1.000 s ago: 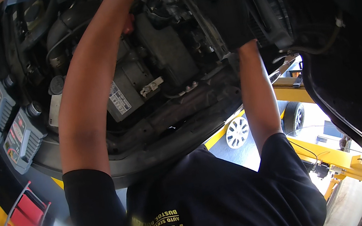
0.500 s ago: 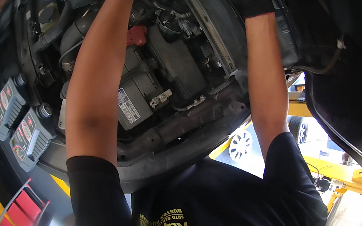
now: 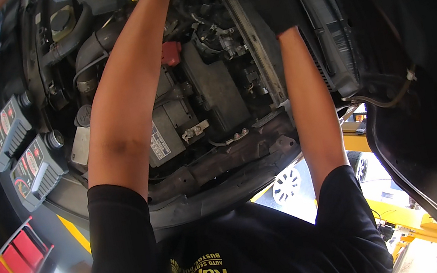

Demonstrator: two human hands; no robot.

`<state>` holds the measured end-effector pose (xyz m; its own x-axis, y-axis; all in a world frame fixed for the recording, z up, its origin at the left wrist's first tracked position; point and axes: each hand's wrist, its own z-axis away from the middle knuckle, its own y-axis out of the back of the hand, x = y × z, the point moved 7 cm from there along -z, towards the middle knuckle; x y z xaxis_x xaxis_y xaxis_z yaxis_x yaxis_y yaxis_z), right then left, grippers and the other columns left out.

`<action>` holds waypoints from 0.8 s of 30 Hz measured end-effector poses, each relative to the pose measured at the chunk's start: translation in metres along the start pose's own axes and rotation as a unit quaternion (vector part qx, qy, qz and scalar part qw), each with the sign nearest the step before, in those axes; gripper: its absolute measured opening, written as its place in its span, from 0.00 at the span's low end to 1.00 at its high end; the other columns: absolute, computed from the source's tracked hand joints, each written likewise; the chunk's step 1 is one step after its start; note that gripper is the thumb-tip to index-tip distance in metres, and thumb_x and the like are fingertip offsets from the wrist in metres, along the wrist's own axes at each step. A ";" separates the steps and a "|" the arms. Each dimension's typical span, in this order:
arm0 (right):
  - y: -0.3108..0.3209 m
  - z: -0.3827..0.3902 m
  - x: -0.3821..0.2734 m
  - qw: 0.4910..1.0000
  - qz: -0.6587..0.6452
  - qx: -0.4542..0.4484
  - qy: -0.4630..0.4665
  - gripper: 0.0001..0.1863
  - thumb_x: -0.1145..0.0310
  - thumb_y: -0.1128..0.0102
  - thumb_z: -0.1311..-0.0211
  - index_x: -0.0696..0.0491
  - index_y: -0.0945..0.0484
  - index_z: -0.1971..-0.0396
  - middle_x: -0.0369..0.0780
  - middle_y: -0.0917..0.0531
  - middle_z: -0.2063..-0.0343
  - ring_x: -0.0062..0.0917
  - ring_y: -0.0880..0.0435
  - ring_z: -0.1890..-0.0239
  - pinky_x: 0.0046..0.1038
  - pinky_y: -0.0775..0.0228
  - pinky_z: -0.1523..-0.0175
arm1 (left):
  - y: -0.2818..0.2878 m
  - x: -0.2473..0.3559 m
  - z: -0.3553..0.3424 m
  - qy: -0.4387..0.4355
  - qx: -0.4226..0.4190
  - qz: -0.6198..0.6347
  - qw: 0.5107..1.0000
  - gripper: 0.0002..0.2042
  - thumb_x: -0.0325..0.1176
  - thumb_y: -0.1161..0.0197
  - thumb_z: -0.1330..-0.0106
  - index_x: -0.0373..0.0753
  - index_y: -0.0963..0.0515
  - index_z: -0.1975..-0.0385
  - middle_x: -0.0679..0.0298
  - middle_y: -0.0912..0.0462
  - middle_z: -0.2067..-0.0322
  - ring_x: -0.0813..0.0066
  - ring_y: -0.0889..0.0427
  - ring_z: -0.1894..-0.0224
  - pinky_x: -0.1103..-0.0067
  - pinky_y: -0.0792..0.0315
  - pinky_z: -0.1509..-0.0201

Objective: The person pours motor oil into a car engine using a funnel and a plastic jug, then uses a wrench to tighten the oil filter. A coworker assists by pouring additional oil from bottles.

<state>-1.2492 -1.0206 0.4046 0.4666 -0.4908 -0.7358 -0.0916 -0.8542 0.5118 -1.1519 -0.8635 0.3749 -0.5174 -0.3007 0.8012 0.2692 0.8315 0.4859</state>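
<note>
Your gloved right hand (image 3: 269,6) has shifted inward in the head view, over the engine bay (image 3: 218,166) beside a dark vented panel (image 3: 322,30) — too blurred to tell whether its fingers are spread or pinching. Your left hand runs past the top edge, fingers unseen. Battery (image 3: 170,133) and red cover (image 3: 171,54) sit fitted, 2 bottles (image 3: 37,171) nearby — what's done or left can't be told.

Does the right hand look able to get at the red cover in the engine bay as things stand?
Probably yes: the red cover shows just right of the left forearm, and nothing seems to lie over its side toward the right hand.
</note>
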 end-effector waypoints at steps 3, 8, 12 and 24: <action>-0.018 -0.014 0.002 0.981 0.163 -0.097 -0.024 0.22 0.56 0.28 0.37 0.57 0.14 0.50 0.38 0.11 0.63 0.20 0.14 0.60 0.27 0.24 0.51 | 0.008 0.005 0.004 -0.025 0.026 -0.018 0.999 0.14 0.40 0.34 0.31 0.34 0.15 0.58 0.51 0.12 0.68 0.72 0.19 0.66 0.67 0.25 0.56; -0.017 -0.008 0.014 0.991 0.112 -0.066 0.017 0.20 0.58 0.28 0.37 0.57 0.14 0.52 0.41 0.10 0.63 0.24 0.13 0.60 0.30 0.25 0.53 | 0.004 0.017 0.026 -0.056 0.001 0.002 0.998 0.10 0.32 0.38 0.33 0.36 0.15 0.59 0.49 0.13 0.62 0.59 0.14 0.58 0.66 0.24 0.53; -0.014 0.008 0.018 0.990 0.117 -0.057 0.046 0.18 0.61 0.30 0.37 0.56 0.15 0.52 0.45 0.11 0.59 0.35 0.13 0.56 0.36 0.25 0.52 | -0.011 0.004 0.023 -0.194 0.039 -0.149 0.969 0.13 0.25 0.42 0.40 0.41 0.14 0.58 0.49 0.14 0.59 0.49 0.15 0.54 0.63 0.23 0.51; -0.005 0.029 0.024 0.972 0.191 -0.034 0.132 0.14 0.64 0.40 0.28 0.54 0.15 0.50 0.44 0.11 0.62 0.34 0.11 0.57 0.35 0.20 0.51 | -0.016 0.029 0.023 -0.185 0.039 -0.213 0.959 0.07 0.27 0.41 0.41 0.39 0.17 0.67 0.50 0.15 0.65 0.46 0.16 0.59 0.60 0.24 0.56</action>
<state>-1.2628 -1.0328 0.3720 0.6205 -0.7009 -0.3518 -0.2486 -0.6012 0.7594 -1.1904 -0.8749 0.3824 -0.8233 -0.4467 0.3501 -0.0852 0.7071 0.7019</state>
